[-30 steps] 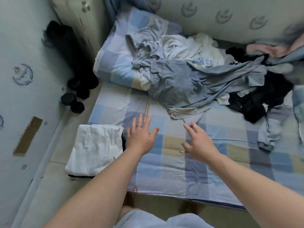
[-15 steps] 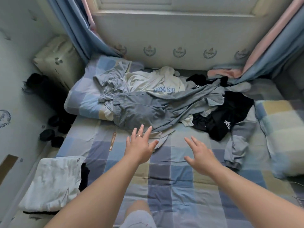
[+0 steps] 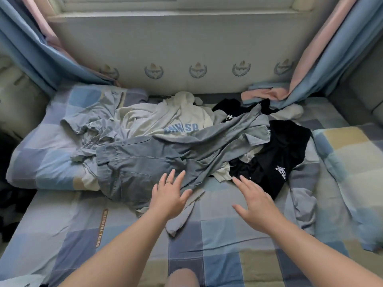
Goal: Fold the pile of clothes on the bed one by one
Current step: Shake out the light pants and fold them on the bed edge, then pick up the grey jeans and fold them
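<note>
Reaching for the next garment: left hand [image 3: 169,195] over grey trousers [image 3: 132,162], right hand [image 3: 256,200] alongside, both grips spread, empty; next, likely pinch the waistband and lift it clear.

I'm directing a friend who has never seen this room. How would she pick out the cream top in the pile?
Start at the checked bed under the window, then the clothes pile across its middle. The cream top lies at the pile's back, behind the grey-blue pocketed garment. It alone bears blue block letters.
</note>
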The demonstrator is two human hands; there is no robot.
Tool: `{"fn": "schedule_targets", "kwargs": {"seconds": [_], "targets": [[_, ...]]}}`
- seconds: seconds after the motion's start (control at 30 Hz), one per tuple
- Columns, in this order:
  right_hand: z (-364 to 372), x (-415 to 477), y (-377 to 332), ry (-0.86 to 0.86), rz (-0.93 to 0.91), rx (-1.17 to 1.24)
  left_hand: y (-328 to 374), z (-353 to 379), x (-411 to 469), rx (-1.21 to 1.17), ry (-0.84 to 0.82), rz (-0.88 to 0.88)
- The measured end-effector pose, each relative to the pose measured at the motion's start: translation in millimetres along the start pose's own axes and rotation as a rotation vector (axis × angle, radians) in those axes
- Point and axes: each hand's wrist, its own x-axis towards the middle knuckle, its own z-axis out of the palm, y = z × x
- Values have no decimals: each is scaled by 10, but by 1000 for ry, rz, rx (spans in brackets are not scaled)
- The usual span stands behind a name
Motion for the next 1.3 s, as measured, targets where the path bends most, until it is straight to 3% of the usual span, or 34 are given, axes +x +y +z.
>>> {"fn": "schedule_targets", "kwargs": {"seconds": [0.17, 0.37, 0.5, 0.6, 0.73, 0.9, 1.03, 1.13, 1.3], "targets": [[874, 1672, 313, -49, 135, 137, -485, 804, 1648, 172, -80, 41], [1789, 3317, 724, -64, 165, 130, -831, 1516, 3275, 407, 110, 215], [2115, 4055, 789, -135, 150, -18, -1282, 2064, 3840, 466, 90, 163], [2301, 4410, 808, -122, 111, 18, -1506, 2366, 4018, 406, 202, 214], [2403, 4536, 898, 79, 23, 132, -1560, 2556, 4137, 373, 359, 242], [2328, 4504, 932, 157, 10, 82, -1555, 2581, 4147, 353, 356, 242], [2239, 4309, 718, 268, 145, -97, -1456, 2440, 4094, 316, 252, 184], [2197, 3935, 557, 386, 188, -83, -1292, 2236, 3910, 206, 103, 160], [1873, 3170, 538, 397, 64, -26, -1205, 1753, 3210, -101, -112, 161]]}}
